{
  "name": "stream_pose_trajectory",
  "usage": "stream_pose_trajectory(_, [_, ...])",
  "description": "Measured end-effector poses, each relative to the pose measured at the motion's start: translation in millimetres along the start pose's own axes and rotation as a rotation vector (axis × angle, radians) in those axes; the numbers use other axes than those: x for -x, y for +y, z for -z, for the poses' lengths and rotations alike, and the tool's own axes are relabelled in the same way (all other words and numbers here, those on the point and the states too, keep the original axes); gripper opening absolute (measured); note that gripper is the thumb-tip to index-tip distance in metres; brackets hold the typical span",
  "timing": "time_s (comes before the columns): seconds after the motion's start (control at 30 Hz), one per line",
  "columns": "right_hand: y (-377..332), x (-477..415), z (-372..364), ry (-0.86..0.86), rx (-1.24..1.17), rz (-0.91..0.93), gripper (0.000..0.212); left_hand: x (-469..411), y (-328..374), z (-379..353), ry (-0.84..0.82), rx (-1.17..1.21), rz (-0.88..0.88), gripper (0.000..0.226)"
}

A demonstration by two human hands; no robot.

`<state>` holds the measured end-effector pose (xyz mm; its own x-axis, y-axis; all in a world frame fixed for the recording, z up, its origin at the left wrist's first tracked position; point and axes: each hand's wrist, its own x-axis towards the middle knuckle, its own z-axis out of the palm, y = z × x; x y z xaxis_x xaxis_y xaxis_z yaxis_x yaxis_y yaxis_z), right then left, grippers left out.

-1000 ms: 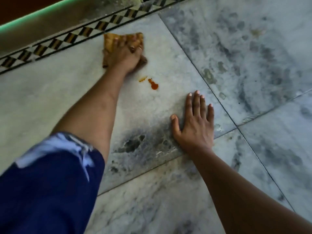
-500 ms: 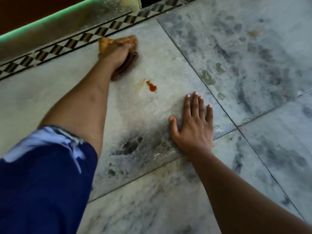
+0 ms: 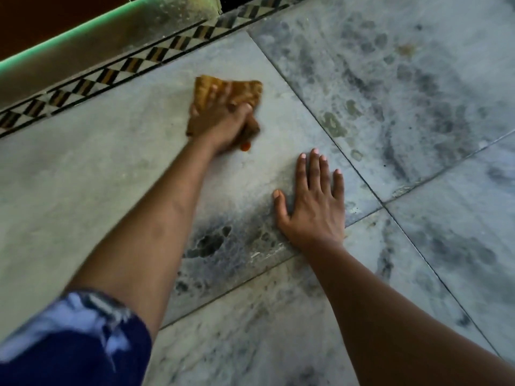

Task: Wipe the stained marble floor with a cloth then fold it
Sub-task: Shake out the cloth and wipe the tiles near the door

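Note:
My left hand [image 3: 220, 121] presses down on a yellow-brown cloth [image 3: 245, 91] on the grey marble floor [image 3: 97, 168], fingers bunched on the fabric. The cloth sticks out beyond my fingers toward the patterned border. A small orange-red stain [image 3: 245, 146] peeks out just at the near edge of hand and cloth; the rest of it is covered. My right hand [image 3: 315, 201] lies flat on the same tile, palm down, fingers spread, holding nothing, a little nearer and to the right of the cloth.
A black-and-white diamond border strip [image 3: 117, 72] runs along the far side, with a low wall and green edge [image 3: 69, 37] behind it. Dark smudges [image 3: 209, 243] mark the tile near my right hand. Tile joints [image 3: 362, 185] cross to the right, with blotchy grey marble beyond.
My left hand has dragged the cloth back from the border toward me and to the right, onto the orange stain, which is now mostly covered. My right hand has stayed put.

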<state>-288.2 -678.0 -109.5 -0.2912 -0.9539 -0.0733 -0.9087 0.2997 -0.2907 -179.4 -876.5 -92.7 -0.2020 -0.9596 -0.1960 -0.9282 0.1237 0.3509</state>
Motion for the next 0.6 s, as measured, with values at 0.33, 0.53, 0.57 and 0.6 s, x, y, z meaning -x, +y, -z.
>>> stream_pose_trajectory(0.33, [0,0,-1,-0.013,0.019,-0.006,0.076,5,-51,10,0.016,-0.349,-0.053,0.062])
stream_pose_trajectory(0.53, [0,-1,0,-0.010,0.027,0.000,0.076,40,-11,-18,0.047,-0.341,-0.313,0.058])
stream_pose_trajectory(0.57, [0,-1,1,-0.012,0.028,0.000,0.076,61,-23,-18,0.038,-0.343,-0.438,0.059])
stream_pose_trajectory(0.6, [0,-1,1,-0.012,0.027,-0.001,0.077,80,-39,-15,0.025,-0.344,-0.528,0.059])
